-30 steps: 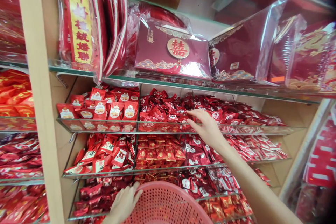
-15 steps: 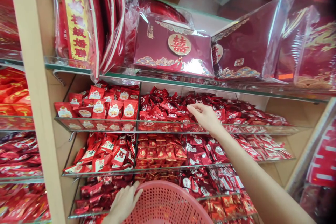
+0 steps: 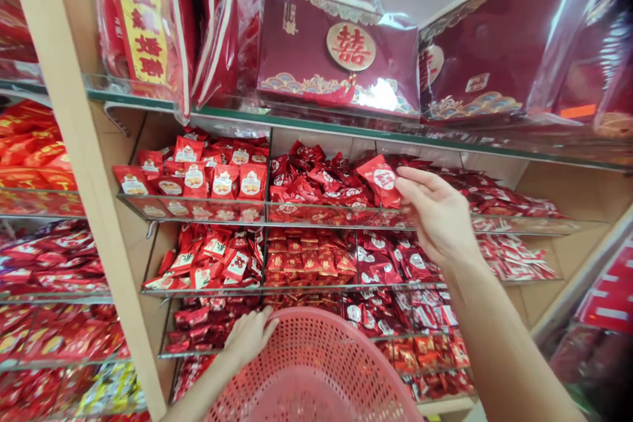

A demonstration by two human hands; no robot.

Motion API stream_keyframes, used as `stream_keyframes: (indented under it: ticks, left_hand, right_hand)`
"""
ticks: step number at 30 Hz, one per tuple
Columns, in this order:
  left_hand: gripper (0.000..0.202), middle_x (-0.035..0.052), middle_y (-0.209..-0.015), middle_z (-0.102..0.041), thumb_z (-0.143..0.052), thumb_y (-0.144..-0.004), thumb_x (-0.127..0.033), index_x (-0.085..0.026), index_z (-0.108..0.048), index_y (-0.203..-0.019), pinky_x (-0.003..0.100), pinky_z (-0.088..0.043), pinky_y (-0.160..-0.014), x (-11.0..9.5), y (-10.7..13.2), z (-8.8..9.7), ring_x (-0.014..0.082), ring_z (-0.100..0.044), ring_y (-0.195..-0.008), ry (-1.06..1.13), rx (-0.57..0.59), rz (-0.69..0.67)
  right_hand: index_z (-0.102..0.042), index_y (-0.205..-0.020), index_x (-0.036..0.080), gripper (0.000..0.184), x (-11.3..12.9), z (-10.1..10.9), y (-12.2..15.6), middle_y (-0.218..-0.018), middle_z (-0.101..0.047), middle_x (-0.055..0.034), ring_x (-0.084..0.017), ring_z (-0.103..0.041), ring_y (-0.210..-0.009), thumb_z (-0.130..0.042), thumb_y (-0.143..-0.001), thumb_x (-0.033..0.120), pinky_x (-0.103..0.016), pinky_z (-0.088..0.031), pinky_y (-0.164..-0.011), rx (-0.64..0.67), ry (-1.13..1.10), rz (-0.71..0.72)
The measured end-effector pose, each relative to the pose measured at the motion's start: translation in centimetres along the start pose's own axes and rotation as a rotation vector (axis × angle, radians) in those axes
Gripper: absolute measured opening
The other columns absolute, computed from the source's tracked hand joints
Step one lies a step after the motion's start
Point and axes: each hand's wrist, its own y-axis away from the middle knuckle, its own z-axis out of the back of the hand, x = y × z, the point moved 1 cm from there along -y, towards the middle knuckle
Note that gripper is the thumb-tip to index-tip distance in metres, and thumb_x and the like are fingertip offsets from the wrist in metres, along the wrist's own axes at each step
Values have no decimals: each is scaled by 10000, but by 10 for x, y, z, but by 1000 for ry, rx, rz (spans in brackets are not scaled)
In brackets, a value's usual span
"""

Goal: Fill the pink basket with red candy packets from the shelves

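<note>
My right hand (image 3: 440,217) pinches a small red wrapped packet (image 3: 380,178) by its right edge, in front of the upper bin shelf. A round white print marks the packet's face. Behind it lies a heap of similar dark red packets (image 3: 316,181). My left hand (image 3: 250,337) grips the far left rim of a pink perforated plastic basket (image 3: 341,333), its thumb along the rim. The basket tilts toward me at the bottom of the view, and its visible inside shows no packets. My left fingertips are partly hidden.
Clear-fronted shelves hold red packets with white labels (image 3: 195,178) and gold-printed ones (image 3: 309,260). Above, a glass shelf (image 3: 316,124) carries plastic-wrapped maroon boxes (image 3: 339,46) and a yellow banner pack (image 3: 138,20). A wooden post (image 3: 82,132) stands at left.
My right hand has drawn back from the heap toward me and now holds a red packet. The view has shifted, and more of the basket's inside shows. My left hand stays on the rim.
</note>
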Motion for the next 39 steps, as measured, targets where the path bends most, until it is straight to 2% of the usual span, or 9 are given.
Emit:
stream_keyframes:
  ticks: [3, 8, 10, 13, 17, 26, 30, 33, 39]
  left_hand:
    - [510, 104, -905, -636, -223, -795, -531, -214, -554, -1017, 348, -432, -709, -4, -7, 5, 251, -593, -859, 1, 44, -30]
    - [674, 147, -870, -644, -212, -715, -677, -158, -624, -840, 355, -438, -710, -17, -20, 5, 278, -595, -855, -38, 62, -2]
    - [706, 149, -862, -645, -194, -708, -694, -150, -631, -812, 353, -439, -714, -22, -22, 3, 276, -597, -848, -55, 39, -9]
    - [708, 145, -847, -648, -184, -716, -690, -151, -633, -806, 353, -440, -705, -27, -23, -1, 271, -602, -831, -72, 15, -42]
    - [736, 156, -844, -646, -155, -720, -694, -144, -634, -817, 359, -436, -700, -28, -23, -2, 271, -603, -819, -72, 16, -66]
    - [751, 152, -847, -646, -158, -705, -715, -143, -628, -830, 341, -429, -698, -29, -18, -3, 263, -602, -817, -38, 15, -28]
    - [715, 155, -868, -643, -173, -726, -687, -147, -624, -856, 350, -425, -708, -32, -20, -5, 266, -597, -834, -29, 26, -38]
    - [676, 138, -860, -647, -187, -739, -668, -161, -614, -872, 353, -424, -715, -34, -23, -8, 263, -597, -842, -17, 13, -60]
    - [635, 128, -870, -645, -176, -771, -627, -161, -591, -889, 342, -428, -698, -26, -26, -23, 253, -601, -831, -4, 1, -42]
  right_hand:
    - [-599, -946, 209, 301, -22, 1, 52, -820, -620, -16, -95, -548, -658, -657, -667, 307, -229, -450, -587, 181, -21, -126]
    - [-633, -785, 167, 234, -125, -30, 165, -697, -611, 0, -98, -536, -638, -678, -629, 335, -253, -432, -626, 946, -104, -636]
    - [-638, -756, 156, 270, -175, -37, 201, -635, -590, 18, -82, -512, -580, -710, -574, 342, -238, -409, -594, 990, -137, -788]
    - [-629, -691, 141, 307, -235, -32, 235, -541, -548, 41, -60, -452, -484, -738, -509, 363, -210, -351, -511, 914, -102, -924]
    - [-627, -684, 135, 311, -269, -14, 257, -515, -537, 40, -55, -422, -450, -717, -527, 387, -198, -311, -471, 811, -48, -951]
    - [-604, -777, 151, 153, -280, -12, 266, -630, -590, -1, -119, -530, -581, -599, -643, 224, -249, -407, -593, 743, 291, -792]
    - [-603, -849, 176, 166, -264, -7, 263, -829, -610, -49, -171, -560, -793, -514, -710, 158, -291, -396, -737, 729, 575, -575]
    - [-600, -906, 200, 201, -229, -14, 249, -943, -592, -54, -168, -561, -861, -450, -777, 166, -272, -403, -765, 801, 750, -359]
    - [-539, -1067, 239, 266, -111, -40, 156, -1019, -572, -39, -128, -538, -906, -376, -857, 225, -253, -432, -786, 714, 513, 79]
